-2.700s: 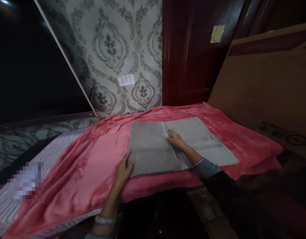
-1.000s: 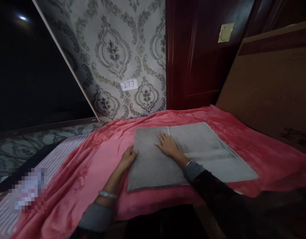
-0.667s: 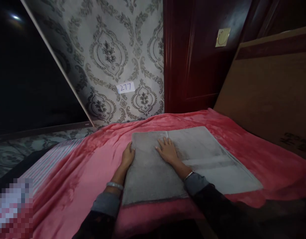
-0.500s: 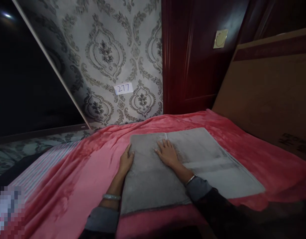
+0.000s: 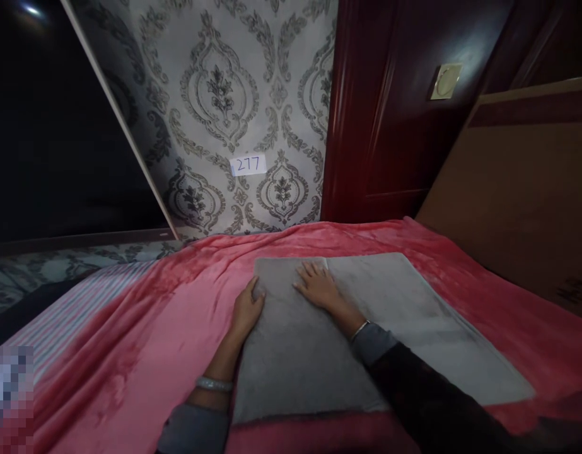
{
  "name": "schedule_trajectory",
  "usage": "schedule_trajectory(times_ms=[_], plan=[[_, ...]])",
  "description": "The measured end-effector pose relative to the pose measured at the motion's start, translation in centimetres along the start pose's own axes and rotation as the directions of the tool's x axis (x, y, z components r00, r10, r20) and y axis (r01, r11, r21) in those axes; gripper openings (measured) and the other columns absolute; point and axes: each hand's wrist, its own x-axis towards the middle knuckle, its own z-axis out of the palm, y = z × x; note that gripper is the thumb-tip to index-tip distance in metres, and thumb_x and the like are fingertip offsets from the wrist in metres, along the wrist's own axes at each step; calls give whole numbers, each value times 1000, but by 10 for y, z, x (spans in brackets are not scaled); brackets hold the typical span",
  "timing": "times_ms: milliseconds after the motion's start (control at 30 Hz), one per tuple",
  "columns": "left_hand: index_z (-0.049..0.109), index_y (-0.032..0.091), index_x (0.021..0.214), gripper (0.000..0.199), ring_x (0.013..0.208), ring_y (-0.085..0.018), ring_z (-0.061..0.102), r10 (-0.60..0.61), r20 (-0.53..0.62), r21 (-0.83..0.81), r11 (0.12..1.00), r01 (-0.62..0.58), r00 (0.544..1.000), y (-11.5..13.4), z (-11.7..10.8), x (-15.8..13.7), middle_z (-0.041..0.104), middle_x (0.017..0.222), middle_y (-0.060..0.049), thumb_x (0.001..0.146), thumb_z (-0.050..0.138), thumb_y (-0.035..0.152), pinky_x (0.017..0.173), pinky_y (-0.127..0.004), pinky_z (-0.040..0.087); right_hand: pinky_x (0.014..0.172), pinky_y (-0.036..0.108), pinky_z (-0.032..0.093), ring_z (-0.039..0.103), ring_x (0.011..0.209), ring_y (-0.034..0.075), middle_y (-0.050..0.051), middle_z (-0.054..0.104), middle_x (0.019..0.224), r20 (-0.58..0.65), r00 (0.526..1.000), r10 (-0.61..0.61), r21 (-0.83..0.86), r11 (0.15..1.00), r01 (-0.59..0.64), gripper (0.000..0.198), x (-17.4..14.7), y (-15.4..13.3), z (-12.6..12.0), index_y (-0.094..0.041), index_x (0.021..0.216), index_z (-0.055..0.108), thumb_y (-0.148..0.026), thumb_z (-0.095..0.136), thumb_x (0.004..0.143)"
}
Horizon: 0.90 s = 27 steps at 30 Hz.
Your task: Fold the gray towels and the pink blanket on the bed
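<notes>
A flat grey plush cloth [image 5: 309, 353] lies on the pink blanket, its right part looking lighter than its left. A fold line or seam shows near the middle of its far edge. At the cloth's left edge, near the far corner, my left hand [image 5: 247, 310] holds the border, thumb on top; most of its other fingers are hidden. My right hand [image 5: 320, 289] lies flat on the cloth near the far edge, fingers spread, with nothing in it. Both wrists wear bangles.
The pink blanket [image 5: 177, 328] spreads under everything, with striped fabric [image 5: 96, 296] at left. A dark screen [image 5: 73, 139] stands at left, a large cardboard box [image 5: 522, 176] at right. Behind are patterned wallpaper, a "277" label [image 5: 248, 164] and a dark red wooden panel [image 5: 395, 126].
The view has shifted, so the wall and cloth sit slightly further right. My right hand has slid a little leftward over the cloth. My left hand stays at the left edge.
</notes>
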Motion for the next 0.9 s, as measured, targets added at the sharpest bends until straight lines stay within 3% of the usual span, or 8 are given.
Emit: schedule_trajectory(times_ms=[233,333,433,600,700,900], plan=[[49,11,143,53,122,-27,61,27,5,177,984,-27,1000,6,2,-6,63,134,-17,91,48,23,107,-41,46,120,51,16,20,151,30,10,25,164,10,999,35,0,999,-35,63,2,9,16,-26,156,36,-58,33,101],[50,14,143,51,113,-30,64,12,3,380,925,-12,1000,15,-6,-12,62,128,-19,94,46,29,98,-45,51,120,52,16,20,151,31,10,26,164,4,1000,31,9,999,-31,62,2,9,15,-26,155,37,-58,32,102],[50,16,141,52,127,-33,54,96,61,520,847,-114,993,29,-12,-7,50,144,-20,92,50,29,103,-47,46,120,51,15,20,151,29,9,28,163,-3,1000,28,22,999,-28,58,2,9,16,-27,155,38,-53,28,104],[42,16,149,56,149,-30,29,236,335,468,798,-378,912,52,7,32,39,158,-14,94,44,28,122,-51,23,120,52,16,21,151,29,8,27,164,-4,1000,28,30,999,-28,55,3,11,18,-28,155,37,-48,27,105],[43,19,149,57,152,-31,24,218,367,478,790,-384,905,49,26,49,36,160,-14,95,45,36,123,-58,9,120,52,16,22,151,29,8,28,163,5,1000,29,41,999,-29,55,3,11,17,-28,155,37,-47,28,105],[40,18,151,62,153,-30,21,155,385,483,806,-341,910,27,40,54,30,162,-15,97,41,47,123,-56,4,120,53,14,20,151,30,7,27,164,12,999,31,60,998,-32,56,3,12,15,-28,156,37,-48,29,104]])
